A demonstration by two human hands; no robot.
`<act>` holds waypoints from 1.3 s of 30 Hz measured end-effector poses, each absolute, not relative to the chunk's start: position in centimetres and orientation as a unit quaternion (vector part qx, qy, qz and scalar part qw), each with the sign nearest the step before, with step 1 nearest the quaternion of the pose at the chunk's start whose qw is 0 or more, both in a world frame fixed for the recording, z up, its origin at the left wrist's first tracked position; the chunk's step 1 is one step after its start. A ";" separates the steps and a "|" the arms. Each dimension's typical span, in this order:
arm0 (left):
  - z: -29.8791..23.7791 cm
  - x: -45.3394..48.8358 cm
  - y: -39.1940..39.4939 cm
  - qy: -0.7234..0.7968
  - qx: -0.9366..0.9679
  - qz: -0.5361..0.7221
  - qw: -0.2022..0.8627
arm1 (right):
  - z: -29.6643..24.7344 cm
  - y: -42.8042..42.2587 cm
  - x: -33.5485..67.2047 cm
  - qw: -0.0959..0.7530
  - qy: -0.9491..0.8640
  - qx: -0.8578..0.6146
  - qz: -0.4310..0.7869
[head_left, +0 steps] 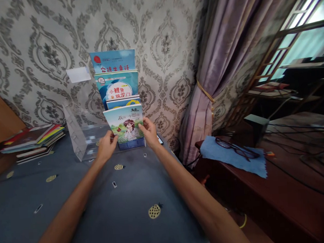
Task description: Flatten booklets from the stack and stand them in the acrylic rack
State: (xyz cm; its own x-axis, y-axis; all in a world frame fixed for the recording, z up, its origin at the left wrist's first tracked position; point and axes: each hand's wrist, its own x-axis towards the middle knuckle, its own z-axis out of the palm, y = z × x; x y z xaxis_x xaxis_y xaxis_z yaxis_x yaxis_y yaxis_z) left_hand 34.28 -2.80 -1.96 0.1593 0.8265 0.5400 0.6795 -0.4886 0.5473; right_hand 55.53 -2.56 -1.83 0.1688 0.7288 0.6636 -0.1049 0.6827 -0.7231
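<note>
Both my hands grip the side edges of a picture-covered book [127,132], which stands upright at the front of a tiered clear plastic book rack [77,140]. My left hand [106,145] is closed on the book's left edge. On the right edge, my right hand [149,132] is closed with the thumb on the cover. Behind this book rise several others in steps: a thin blue-and-yellow book [117,103], a teal book [100,87] with a white oval, and a tall blue book [115,59] at the back. The left half of the rack holds no books.
A pile of books [39,138] lies at the left on the grey-blue tablecloth [123,217]. A white card [78,74] shows above the rack's left side. On the dark red desk [264,210] at right, glasses [236,148] rest on a blue cloth [215,153] near cables. A curtain [215,60] hangs behind.
</note>
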 end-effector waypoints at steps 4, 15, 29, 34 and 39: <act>-2.3 34.3 -2.4 0.488 0.755 0.428 0.092 | -1.8 -2.6 55.5 0.706 -0.581 -0.272 0.301; -1.9 34.7 -3.4 0.542 0.770 0.336 0.007 | -2.6 -2.3 56.0 0.720 -0.550 -0.291 0.308; -1.2 36.4 -5.7 0.649 0.745 0.128 -0.085 | -6.1 -3.3 56.1 0.716 -0.551 -0.421 0.086; -1.5 36.6 -5.7 0.652 0.745 0.113 -0.080 | -6.7 -3.5 55.5 0.691 -0.562 -0.450 0.072; -1.4 36.9 -5.8 0.657 0.742 0.116 -0.071 | -7.1 -3.4 55.4 0.687 -0.559 -0.459 0.071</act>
State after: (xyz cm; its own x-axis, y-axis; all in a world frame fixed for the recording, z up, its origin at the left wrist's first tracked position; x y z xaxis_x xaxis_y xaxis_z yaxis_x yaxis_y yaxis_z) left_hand 36.91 -5.78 -1.42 0.1106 0.9577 0.2655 0.9907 -0.1276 0.0473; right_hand 55.38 -3.37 -7.12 0.3659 0.6108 0.7021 0.4147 0.5684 -0.7106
